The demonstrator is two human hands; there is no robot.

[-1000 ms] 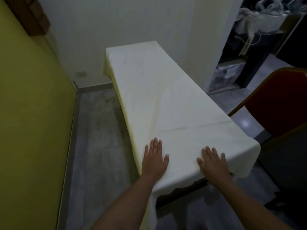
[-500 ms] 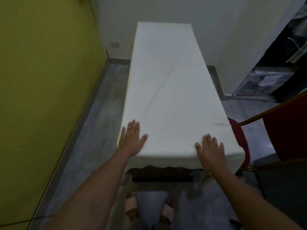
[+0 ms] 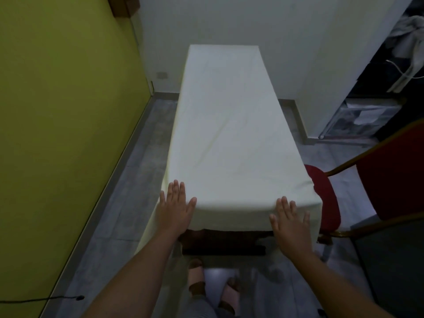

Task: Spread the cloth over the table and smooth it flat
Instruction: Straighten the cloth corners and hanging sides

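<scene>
Both hands have slid off the top onto the near overhang since earlier: left hand (image 3: 175, 208), right hand (image 3: 291, 222), flat, fingers spread, gripping nothing. Cloth (image 3: 227, 125) covers desk; thin, soft, slides easily; take hold at near corners.

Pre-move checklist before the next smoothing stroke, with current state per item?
1. Pale cream cloth covers the long narrow table's top: ok.
2. Left hand flat, open, on near left corner: ok.
3. Right hand flat, open, on near right overhang: ok.
4. Surface flat: not ok, a faint diagonal crease remains mid-cloth.
5. Far-end overhang even: cannot tell.
6. Red padded chair crowds the right near corner: not ok.
</scene>
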